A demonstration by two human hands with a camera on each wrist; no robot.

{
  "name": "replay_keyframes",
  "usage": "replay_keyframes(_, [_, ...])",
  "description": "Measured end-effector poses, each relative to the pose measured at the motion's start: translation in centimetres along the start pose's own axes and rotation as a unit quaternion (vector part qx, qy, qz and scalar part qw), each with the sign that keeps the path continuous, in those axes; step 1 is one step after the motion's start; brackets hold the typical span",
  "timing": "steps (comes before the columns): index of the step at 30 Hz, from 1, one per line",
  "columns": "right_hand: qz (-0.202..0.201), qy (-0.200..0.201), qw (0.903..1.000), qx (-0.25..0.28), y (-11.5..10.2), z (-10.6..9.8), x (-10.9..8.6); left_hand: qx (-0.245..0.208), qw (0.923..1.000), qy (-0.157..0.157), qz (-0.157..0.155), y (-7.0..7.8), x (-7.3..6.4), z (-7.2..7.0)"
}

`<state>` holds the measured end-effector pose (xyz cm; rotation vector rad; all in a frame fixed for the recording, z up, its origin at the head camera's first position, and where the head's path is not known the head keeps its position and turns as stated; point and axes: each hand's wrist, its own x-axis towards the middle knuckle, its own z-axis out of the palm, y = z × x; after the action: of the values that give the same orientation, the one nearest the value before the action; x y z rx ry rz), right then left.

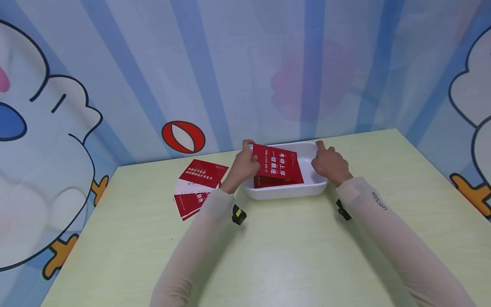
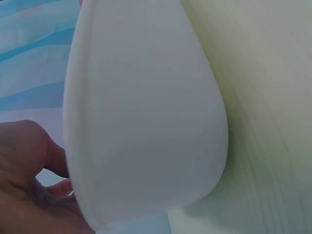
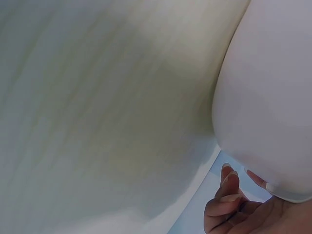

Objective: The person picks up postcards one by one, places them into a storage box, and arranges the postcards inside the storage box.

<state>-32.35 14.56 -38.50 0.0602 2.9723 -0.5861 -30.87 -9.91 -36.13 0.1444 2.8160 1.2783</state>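
Note:
A white plastic basin (image 1: 285,192) stands on the table near its back edge, with red printed cards (image 1: 281,164) lying inside toward its left. My left hand (image 1: 245,165) holds the basin's left end at the rim, its index finger reaching to the far corner. At the opposite end, my right hand (image 1: 330,164) grips the rim near the far right corner. The left wrist view has the basin's outer wall (image 2: 146,112) filling the middle, with the thumb (image 2: 53,156) at the rim. In the right wrist view, curled fingers (image 3: 222,209) show below the basin's wall (image 3: 268,97).
Left of the basin, several red and white cards (image 1: 203,172) lie overlapped on the pale table (image 1: 284,256). A cartoon-printed backdrop (image 1: 249,76) rises right behind the table's back edge. Black wrist devices (image 1: 238,215) hang under both forearms.

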Motion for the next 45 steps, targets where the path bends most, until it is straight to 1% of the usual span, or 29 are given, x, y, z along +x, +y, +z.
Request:
replay_keyframes(4, [0.0, -0.002, 1.0, -0.003, 0.0, 0.0, -0.1, 0.007, 0.9999, -0.011, -0.007, 0.0, 0.1, 0.5])
replay_keyframes(7, [0.002, -0.004, 1.0, 0.0, -0.1, 0.0, -0.2, 0.028, 0.9994, -0.015, -0.011, 0.0, 0.2, 0.8])
replay_keyframes(12, [0.004, -0.003, 1.0, 0.004, -0.1, 0.0, -0.2, 0.076, 0.997, -0.005, -0.013, -0.1, 0.3, 1.3])
replay_keyframes(16, [0.007, -0.001, 1.0, 0.004, -0.1, 0.0, 0.0, 0.105, 0.9943, 0.005, -0.013, 0.1, 0.3, 1.6])
replay_keyframes(18, [0.008, 0.0, 1.0, 0.003, -0.1, 0.1, 0.0, 0.119, 0.9927, 0.006, -0.018, 0.3, 0.2, 1.7])
replay_keyframes(24, [0.005, 0.002, 1.0, 0.003, 0.0, 0.1, 0.0, 0.166, 0.9859, 0.011, -0.018, 0.5, 0.0, 2.1])
replay_keyframes(30, [0.001, 0.005, 1.0, 0.003, 0.0, 0.1, -0.2, 0.226, 0.9739, 0.012, -0.008, 0.4, -0.2, 2.5])
replay_keyframes(31, [0.002, 0.004, 1.0, 0.003, -0.1, 0.1, -0.2, 0.233, 0.9724, 0.011, -0.01, 0.4, -0.3, 2.6])
replay_keyframes(35, [0.011, 0.001, 0.9999, 0.004, -0.1, 0.1, -0.2, 0.234, 0.9718, 0.014, -0.026, 0.3, -0.4, 3.0])
replay_keyframes(37, [0.015, 0.002, 0.9999, 0.005, -0.1, 0.1, -0.3, 0.24, 0.9702, 0.016, -0.029, 0.2, -0.4, 3.3])
replay_keyframes(42, [0.015, 0.001, 0.9998, 0.009, 0.0, 0.1, -0.2, 0.28, 0.9592, 0.022, -0.034, 0.2, -0.5, 3.8])
replay_keyframes(45, [0.013, 0.001, 0.9999, 0.01, 0.1, 0.1, -0.2, 0.295, 0.9543, 0.026, -0.041, 0.2, -0.6, 4.0])
